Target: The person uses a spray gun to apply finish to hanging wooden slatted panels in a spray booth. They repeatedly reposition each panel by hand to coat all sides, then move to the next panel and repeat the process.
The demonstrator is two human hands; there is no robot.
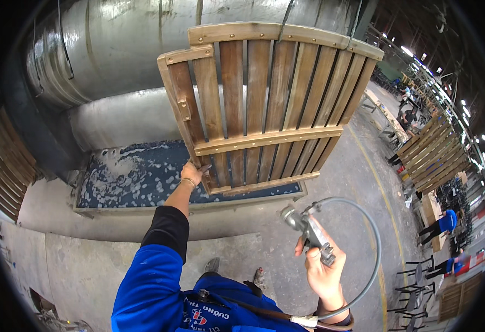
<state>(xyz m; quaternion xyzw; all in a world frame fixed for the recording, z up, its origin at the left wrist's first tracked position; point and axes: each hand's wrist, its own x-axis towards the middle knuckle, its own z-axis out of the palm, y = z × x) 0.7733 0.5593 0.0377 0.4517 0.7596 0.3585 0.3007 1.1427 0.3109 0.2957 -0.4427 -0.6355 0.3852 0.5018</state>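
1) My left hand [191, 172]: fingers gripping the lower left edge of the big brown slatted wooden panel [262, 91]
2) Panel sits up and to the right of those fingers, beyond my right ones, tilted; thin dark wires [359, 17] meet its top rail
3) My right hand [325, 271]: fingers wrapped round the grey metal spray gun [315, 238], rounded end up and left of them, gun apart from panel; can't tell if trigger is pressed
4) Thin grey rubbery hose [378, 249] loops out to the right of my right fingers
5) Long shallow metal trough [237, 205], dark blue liquid with pale foam [123, 171], below and left of left fingers
6) Huge silver metal cylinder [137, 44] past left fingers, behind panel
7) Well right of right fingers: person in blue top [447, 221], black chairs [418, 271], another slatted wooden panel [433, 152]
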